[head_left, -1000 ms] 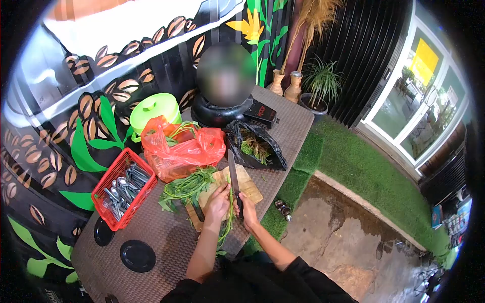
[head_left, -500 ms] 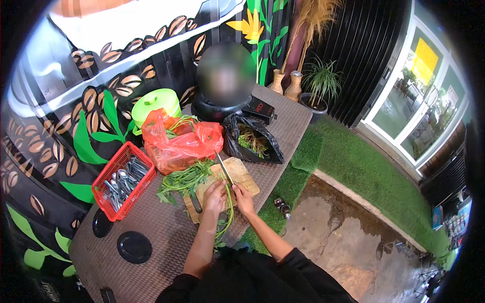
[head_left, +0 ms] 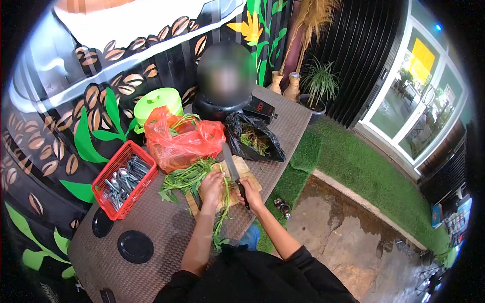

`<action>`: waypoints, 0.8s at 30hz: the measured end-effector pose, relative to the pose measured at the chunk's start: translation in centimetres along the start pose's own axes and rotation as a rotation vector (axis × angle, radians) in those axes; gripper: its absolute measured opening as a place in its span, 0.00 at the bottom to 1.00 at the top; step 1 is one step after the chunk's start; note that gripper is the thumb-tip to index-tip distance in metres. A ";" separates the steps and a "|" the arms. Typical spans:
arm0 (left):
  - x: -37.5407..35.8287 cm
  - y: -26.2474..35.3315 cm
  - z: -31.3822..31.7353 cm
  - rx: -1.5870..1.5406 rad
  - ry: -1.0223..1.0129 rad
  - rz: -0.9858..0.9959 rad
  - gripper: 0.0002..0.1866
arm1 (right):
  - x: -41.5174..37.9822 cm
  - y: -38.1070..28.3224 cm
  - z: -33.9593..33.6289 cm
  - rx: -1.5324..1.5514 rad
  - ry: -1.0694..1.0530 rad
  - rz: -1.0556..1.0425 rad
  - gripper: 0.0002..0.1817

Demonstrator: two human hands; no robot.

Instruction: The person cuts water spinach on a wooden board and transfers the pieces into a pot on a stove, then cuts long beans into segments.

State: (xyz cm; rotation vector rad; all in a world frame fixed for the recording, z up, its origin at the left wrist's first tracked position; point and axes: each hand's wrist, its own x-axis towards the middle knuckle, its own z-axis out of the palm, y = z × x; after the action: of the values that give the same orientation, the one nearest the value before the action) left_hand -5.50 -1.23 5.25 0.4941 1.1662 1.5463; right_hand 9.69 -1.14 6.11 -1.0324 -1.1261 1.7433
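Green stems (head_left: 226, 198) are running bodyward over the cutting board (head_left: 246, 169) from the left grip (head_left: 212, 187) pinching them, while the right grip (head_left: 248, 193), wrapped around the knife (head_left: 234, 173), is sitting just rightward.

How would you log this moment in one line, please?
left hand: at leafy stems; right hand: gripping kitchen knife; wooden cutting board: below knife; red plastic bag: beyond board

Black cloth top (head_left: 252, 280) with softly creased front, black elbow-length sleeves (head_left: 302, 258), bare forearms (head_left: 275, 230), bare hands (head_left: 211, 189)
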 end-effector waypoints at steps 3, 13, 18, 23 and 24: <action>0.2 -0.1 0.6 0.068 -0.052 0.175 0.15 | -1.6 -0.5 0.3 0.291 -0.052 0.059 0.15; 1.5 -0.5 2.5 0.475 -0.050 0.604 0.12 | -2.2 1.1 0.5 0.432 -0.072 0.235 0.25; 3.0 -1.5 2.9 0.445 -0.081 0.597 0.14 | -1.5 0.5 -0.2 0.382 -0.032 0.277 0.28; 4.2 -2.7 2.5 0.342 -0.101 0.538 0.15 | -1.0 0.3 -0.6 0.326 -0.020 0.292 0.26; 4.4 -2.9 2.4 0.292 -0.115 0.532 0.15 | -1.0 0.1 -0.6 0.328 -0.006 0.284 0.26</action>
State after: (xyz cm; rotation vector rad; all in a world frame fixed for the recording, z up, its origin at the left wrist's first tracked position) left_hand -3.54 3.58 2.65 1.1465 1.2372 1.7655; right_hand 10.56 -1.96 6.04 -1.0165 -0.6867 2.0708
